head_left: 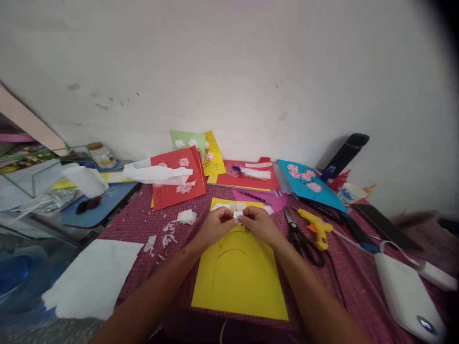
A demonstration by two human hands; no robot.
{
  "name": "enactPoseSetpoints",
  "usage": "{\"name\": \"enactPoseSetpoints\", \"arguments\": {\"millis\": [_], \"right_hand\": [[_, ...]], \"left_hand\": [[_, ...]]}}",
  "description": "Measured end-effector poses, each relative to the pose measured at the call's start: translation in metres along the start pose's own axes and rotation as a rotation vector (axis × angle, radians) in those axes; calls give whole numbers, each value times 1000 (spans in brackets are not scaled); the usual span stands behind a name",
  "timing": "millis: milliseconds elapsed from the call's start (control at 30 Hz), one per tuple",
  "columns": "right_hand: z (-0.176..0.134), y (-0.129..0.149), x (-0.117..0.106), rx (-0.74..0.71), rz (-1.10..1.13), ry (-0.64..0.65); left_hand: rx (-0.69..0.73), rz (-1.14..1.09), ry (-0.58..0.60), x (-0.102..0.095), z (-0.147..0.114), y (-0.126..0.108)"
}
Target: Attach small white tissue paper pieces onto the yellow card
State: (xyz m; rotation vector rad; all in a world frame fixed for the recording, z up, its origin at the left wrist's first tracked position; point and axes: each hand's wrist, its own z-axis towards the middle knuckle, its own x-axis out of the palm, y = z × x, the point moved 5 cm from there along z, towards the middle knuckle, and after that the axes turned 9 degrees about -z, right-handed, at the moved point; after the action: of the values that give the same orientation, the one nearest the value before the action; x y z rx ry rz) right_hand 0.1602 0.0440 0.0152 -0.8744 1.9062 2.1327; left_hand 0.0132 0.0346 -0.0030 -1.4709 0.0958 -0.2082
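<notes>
A small white tissue piece (237,214) sits pinched between both hands above the far edge of the yellow sheet (239,274). The left hand (215,225) and the right hand (260,223) meet fingertip to fingertip, each pressing thumb and fingers together on the tissue piece.

The yellow sheet lies flat on the checked red cloth (351,282), its near edge close to the table's near edge, and bears curved pencil lines. Bare cloth shows left of the yellow sheet, up to white paper scraps (168,234) and a larger white sheet (93,279) that overhangs the cloth's left edge. Right of the yellow sheet lie black scissors (300,237), just beside a yellow glue gun (316,226), and farther right a white power bank (407,296); room there is tight. Beyond the yellow sheet, a red card (178,179), a blue card (309,184) and other coloured cards lean toward the white wall (229,71).
</notes>
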Motion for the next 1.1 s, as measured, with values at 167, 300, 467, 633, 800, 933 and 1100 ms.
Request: {"name": "enactPoseSetpoints", "arguments": {"millis": [167,300,467,633,800,933,1100], "right_hand": [[0,0,1,16,-11,5],[0,-1,-2,45,-43,-3],[2,-14,-1,86,-198,99],[5,-21,-3,28,-437,128],[4,-11,-13,-24,-223,17],[-3,0,-4,4,101,210],[-5,5,-2,32,164,162]], "left_hand": [[-24,0,-26,-3,1,5],[-24,-43,-43,-6,1,5],[-61,-159,-65,-8,1,5],[-93,-279,-40,-8,0,8],[-90,-308,-16,-7,0,10],[-82,-301,-2,-6,1,11],[-91,-236,21,-5,0,8]]}}
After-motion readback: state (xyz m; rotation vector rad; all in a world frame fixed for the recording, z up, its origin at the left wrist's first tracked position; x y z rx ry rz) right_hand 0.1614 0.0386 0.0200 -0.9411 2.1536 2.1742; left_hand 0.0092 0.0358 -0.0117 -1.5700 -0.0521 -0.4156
